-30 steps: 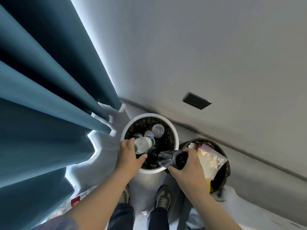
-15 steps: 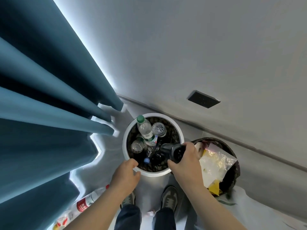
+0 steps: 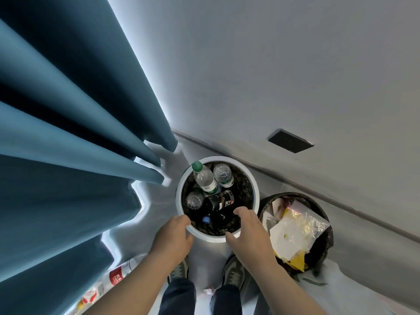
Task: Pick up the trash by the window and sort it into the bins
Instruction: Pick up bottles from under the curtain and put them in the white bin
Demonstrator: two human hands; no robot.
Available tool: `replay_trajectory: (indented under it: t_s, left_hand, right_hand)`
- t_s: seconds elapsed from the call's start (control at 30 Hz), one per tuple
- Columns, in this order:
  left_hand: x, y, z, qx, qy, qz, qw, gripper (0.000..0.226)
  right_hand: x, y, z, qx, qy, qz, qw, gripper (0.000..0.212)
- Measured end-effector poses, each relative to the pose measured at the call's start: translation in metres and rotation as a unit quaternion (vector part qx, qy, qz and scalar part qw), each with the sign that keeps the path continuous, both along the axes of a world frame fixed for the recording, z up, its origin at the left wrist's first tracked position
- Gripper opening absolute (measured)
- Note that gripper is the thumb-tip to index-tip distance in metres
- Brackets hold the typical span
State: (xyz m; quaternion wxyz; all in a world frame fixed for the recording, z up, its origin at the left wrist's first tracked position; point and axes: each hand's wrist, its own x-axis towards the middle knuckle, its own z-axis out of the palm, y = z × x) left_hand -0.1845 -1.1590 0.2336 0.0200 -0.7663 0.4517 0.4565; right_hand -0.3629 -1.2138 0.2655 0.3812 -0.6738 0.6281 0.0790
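A white bin [image 3: 256,188] stands on the floor in front of my feet, lined in black. Inside lie a clear bottle with a green cap [image 3: 204,179], two more clear bottles and a dark bottle with a blue cap [image 3: 219,202]. My left hand [image 3: 173,237] hovers at the bin's near left rim, empty, fingers loosely curled. My right hand [image 3: 248,233] is over the near right rim, fingers spread, holding nothing. To the right a dark bin [image 3: 326,244] holds paper, a clear plastic bag [image 3: 302,226] and yellow wrappers.
Blue curtains [image 3: 68,155] hang on the left with window light behind them. A bottle with a red label [image 3: 119,275] and other wrappers lie on the floor at lower left. A grey wall with a dark socket plate [image 3: 289,140] runs behind the bins.
My right hand let go of the dark bottle, which now lies in the white bin. Earlier my left hand released the green-capped bottle into the same bin and drew back to the rim.
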Motion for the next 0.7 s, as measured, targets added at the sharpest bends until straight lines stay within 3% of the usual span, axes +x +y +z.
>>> replay_trajectory:
  t_s: [0.3, 0.7]
  left_hand:
    - [0.015, 0.000, 0.093, 0.005, -0.062, -0.155, 0.986, 0.028]
    - [0.026, 0.047, 0.273, -0.020, -0.067, -0.150, 0.986, 0.029]
  right_hand:
    - [0.008, 0.007, 0.071, -0.017, 0.041, 0.098, 0.994, 0.038]
    - [0.014, 0.048, 0.248, -0.027, 0.026, 0.157, 0.987, 0.044]
